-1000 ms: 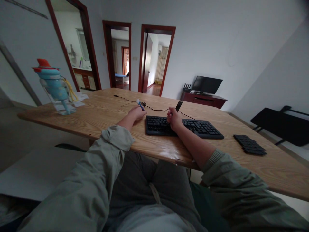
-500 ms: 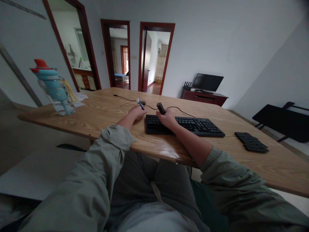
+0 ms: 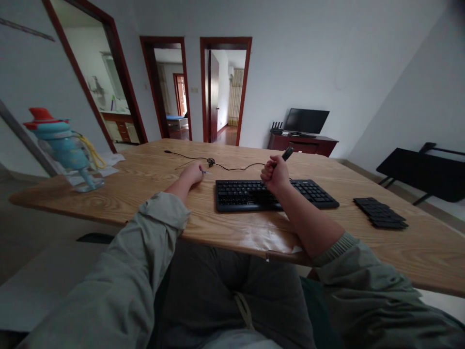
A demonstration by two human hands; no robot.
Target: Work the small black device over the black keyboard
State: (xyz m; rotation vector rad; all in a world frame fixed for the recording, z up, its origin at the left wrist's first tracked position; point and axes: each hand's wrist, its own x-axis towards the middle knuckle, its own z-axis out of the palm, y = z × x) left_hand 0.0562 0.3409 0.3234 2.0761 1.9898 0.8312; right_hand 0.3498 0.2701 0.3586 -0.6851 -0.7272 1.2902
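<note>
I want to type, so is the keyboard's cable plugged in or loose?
Loose: the free end of the cable lies on the table, left of the keyboard.

Grey-green sleeves (image 3: pixel 123 264), ribbed cuff (image 3: pixel 336 249); dark drawstring trousers (image 3: pixel 203 295).

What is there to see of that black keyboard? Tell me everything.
The black keyboard looks like plastic, long and slim, with rows of dark keys and a number pad at its right end. It lies flat, keys up, on the wooden table. The right hand hides some keys; whether it touches them is unclear. A black cable runs behind.
</note>
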